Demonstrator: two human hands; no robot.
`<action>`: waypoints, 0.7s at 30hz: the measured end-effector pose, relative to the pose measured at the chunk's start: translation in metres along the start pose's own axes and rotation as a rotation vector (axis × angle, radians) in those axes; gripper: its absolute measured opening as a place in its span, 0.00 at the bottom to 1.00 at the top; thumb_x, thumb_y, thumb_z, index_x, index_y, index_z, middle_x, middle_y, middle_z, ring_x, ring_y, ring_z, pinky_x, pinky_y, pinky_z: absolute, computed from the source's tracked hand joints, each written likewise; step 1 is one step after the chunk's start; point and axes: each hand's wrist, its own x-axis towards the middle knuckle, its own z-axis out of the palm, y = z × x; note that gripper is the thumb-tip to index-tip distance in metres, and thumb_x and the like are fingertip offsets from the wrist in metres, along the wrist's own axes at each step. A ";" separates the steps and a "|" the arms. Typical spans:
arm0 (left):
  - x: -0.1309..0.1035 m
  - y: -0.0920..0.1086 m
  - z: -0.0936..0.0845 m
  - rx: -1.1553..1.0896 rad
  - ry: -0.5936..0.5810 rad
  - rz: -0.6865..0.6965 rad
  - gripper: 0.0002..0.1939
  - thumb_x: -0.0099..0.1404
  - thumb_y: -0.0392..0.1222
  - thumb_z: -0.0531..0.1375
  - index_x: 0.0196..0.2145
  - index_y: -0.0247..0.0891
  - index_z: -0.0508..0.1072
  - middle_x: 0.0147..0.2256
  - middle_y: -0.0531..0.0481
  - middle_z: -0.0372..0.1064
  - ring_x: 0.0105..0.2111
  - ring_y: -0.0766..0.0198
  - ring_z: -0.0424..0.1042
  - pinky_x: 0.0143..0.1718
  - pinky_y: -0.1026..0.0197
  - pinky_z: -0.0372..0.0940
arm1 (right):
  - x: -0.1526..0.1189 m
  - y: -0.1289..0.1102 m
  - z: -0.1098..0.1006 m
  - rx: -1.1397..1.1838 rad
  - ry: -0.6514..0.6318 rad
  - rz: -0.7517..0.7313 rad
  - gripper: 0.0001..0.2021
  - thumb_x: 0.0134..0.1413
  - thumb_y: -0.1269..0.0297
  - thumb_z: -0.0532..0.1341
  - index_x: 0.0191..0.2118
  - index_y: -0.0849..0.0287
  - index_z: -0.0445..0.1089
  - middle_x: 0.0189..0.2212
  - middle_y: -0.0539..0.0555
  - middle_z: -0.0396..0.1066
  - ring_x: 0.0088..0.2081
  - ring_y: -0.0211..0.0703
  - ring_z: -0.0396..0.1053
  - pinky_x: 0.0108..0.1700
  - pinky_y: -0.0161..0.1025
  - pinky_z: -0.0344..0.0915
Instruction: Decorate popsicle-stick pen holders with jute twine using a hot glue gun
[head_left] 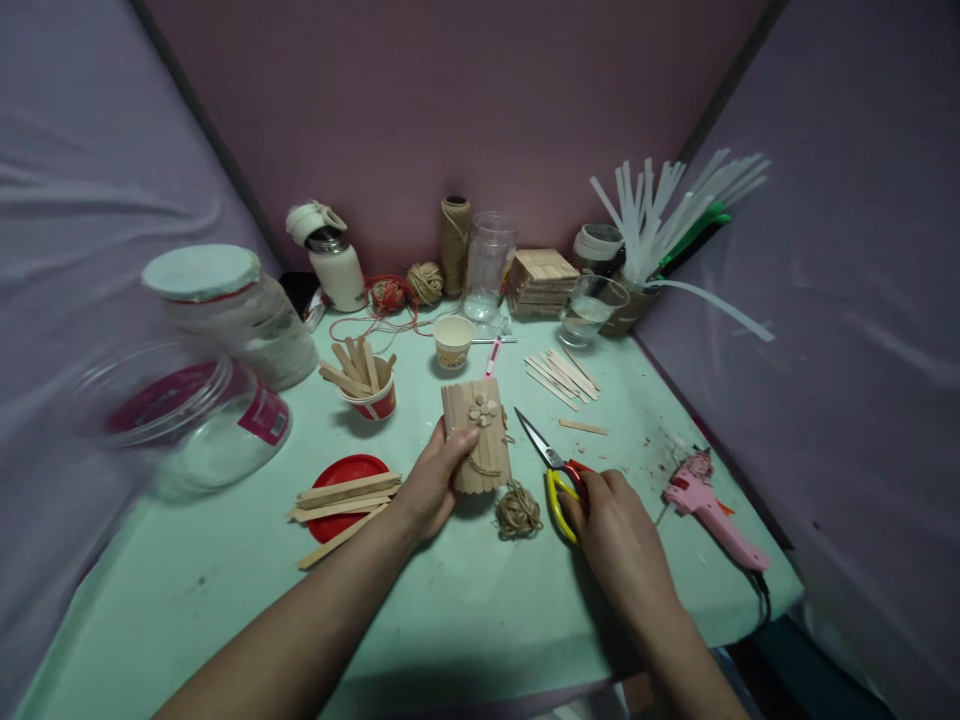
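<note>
My left hand is closed on a craft-stick holder, upright, with a small wooden flower and a strand of twine on its front. My right hand grips the handles of the scissors, one yellow and one red, their blades pointing up and left toward the holder. Between the two hands, a small bundle of twine lies on the table just below the holder. A pink-handled tool is behind the holder.
Left are a red lid with sticks, a cup of sticks and clear jars. A pink glue gun lies right. Yarn, a stick stack and white glue sticks stand behind.
</note>
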 end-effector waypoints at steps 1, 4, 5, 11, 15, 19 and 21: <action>0.000 0.000 0.000 0.009 0.001 0.002 0.39 0.52 0.53 0.73 0.58 0.39 0.68 0.51 0.42 0.75 0.50 0.50 0.74 0.49 0.52 0.70 | -0.001 0.001 0.000 0.012 0.002 -0.001 0.10 0.64 0.62 0.63 0.43 0.63 0.75 0.36 0.60 0.73 0.37 0.54 0.74 0.40 0.45 0.68; -0.001 0.001 0.001 0.036 -0.008 -0.010 0.39 0.53 0.52 0.72 0.59 0.41 0.66 0.52 0.42 0.75 0.51 0.51 0.74 0.50 0.53 0.69 | -0.002 0.000 -0.004 0.091 0.076 -0.023 0.10 0.61 0.63 0.65 0.45 0.63 0.74 0.36 0.59 0.73 0.39 0.56 0.73 0.41 0.48 0.69; -0.002 0.000 0.002 0.044 -0.017 -0.020 0.39 0.53 0.52 0.73 0.59 0.41 0.66 0.52 0.42 0.75 0.51 0.51 0.74 0.50 0.53 0.69 | -0.002 -0.002 -0.007 0.151 0.132 -0.047 0.10 0.61 0.64 0.65 0.46 0.63 0.74 0.37 0.59 0.74 0.40 0.56 0.73 0.42 0.49 0.70; -0.007 -0.005 0.005 0.116 -0.114 -0.070 0.40 0.52 0.52 0.74 0.58 0.41 0.65 0.53 0.41 0.74 0.50 0.50 0.74 0.51 0.51 0.67 | 0.009 -0.034 -0.032 0.679 0.438 -0.383 0.13 0.67 0.73 0.57 0.53 0.58 0.71 0.44 0.58 0.72 0.45 0.44 0.73 0.46 0.41 0.72; -0.010 -0.007 0.005 0.166 -0.213 -0.093 0.39 0.52 0.52 0.74 0.58 0.42 0.64 0.52 0.43 0.73 0.48 0.53 0.74 0.51 0.51 0.67 | 0.020 -0.052 -0.035 0.700 0.516 -0.480 0.15 0.66 0.74 0.57 0.55 0.55 0.71 0.44 0.58 0.71 0.45 0.44 0.73 0.44 0.42 0.74; -0.011 -0.005 0.005 0.211 -0.245 -0.096 0.40 0.50 0.51 0.75 0.57 0.44 0.65 0.52 0.44 0.72 0.49 0.52 0.73 0.51 0.51 0.66 | 0.024 -0.055 -0.030 0.680 0.551 -0.474 0.10 0.65 0.74 0.59 0.48 0.56 0.73 0.41 0.57 0.71 0.43 0.45 0.72 0.42 0.43 0.74; -0.012 -0.004 0.006 0.226 -0.236 -0.093 0.39 0.50 0.51 0.75 0.56 0.44 0.66 0.51 0.44 0.72 0.50 0.52 0.73 0.51 0.51 0.66 | 0.024 -0.054 -0.030 0.675 0.554 -0.476 0.08 0.64 0.75 0.59 0.44 0.56 0.72 0.40 0.57 0.71 0.41 0.45 0.72 0.42 0.43 0.73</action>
